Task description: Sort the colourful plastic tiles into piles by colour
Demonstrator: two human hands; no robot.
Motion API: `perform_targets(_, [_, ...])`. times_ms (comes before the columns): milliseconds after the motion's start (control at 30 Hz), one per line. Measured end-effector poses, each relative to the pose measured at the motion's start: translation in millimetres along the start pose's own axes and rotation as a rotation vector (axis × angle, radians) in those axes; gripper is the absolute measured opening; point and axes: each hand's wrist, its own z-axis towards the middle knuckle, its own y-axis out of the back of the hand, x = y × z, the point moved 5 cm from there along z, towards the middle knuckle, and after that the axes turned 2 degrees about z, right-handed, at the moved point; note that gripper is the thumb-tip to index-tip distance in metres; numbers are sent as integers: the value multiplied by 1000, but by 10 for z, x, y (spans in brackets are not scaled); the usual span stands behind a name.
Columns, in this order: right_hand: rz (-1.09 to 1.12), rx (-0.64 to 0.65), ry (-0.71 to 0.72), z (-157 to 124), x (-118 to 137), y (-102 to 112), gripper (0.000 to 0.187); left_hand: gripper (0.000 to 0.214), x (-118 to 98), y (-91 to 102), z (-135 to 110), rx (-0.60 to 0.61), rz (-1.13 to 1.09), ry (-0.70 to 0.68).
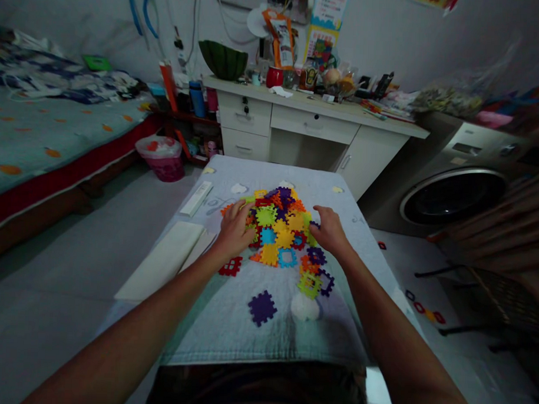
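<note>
A heap of colourful interlocking plastic tiles (281,223) lies in the middle of a small table covered with a pale blue cloth (230,318). My left hand (234,229) rests on the heap's left side, fingers curled over the tiles. My right hand (328,229) presses against the heap's right side, fingers bent onto the pieces. Loose tiles lie nearer me: a purple one (261,308), a red one (231,266), a green-yellow one (309,283). Whether either hand grips a single tile is hidden.
A white flat box (164,260) and a white remote-like stick (196,197) lie at the table's left. A white round lump (305,307) sits near the purple tile. Beyond are a cluttered white desk (316,118), a washing machine (455,191), a bed (42,141) and a pink bin (162,158).
</note>
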Motion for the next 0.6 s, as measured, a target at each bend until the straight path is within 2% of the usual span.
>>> perform_targets(67, [-26,133,60,-280,-51,16,67,68,-44,55,-190,89,-13,-66])
perform_targets(133, [-20,268,87,-583,-58,7,88,85,-116,61,-407,200,5,-111])
perform_targets(200, [-12,370,76,-843,-24,-16,108,103,-213,10,-620,331,41,-145])
perform_targets(267, [-13,430,56,-1008,45,-40,116,113,-329,-55,-787,422,79,-195])
perform_targets(333, [-14,446,38,-1065,123,-50,110,111,-437,-112,-886,475,109,-251])
perform_targets(400, [10,431,47,-1042,193,-43,93,100,-504,-150,-915,502,117,-279])
perform_targets(500, [74,392,104,-962,265,-15,70,79,-538,-173,-883,535,84,-295])
perform_targets(600, [114,372,157,-905,295,0,57,63,-545,-173,-836,561,28,-293])
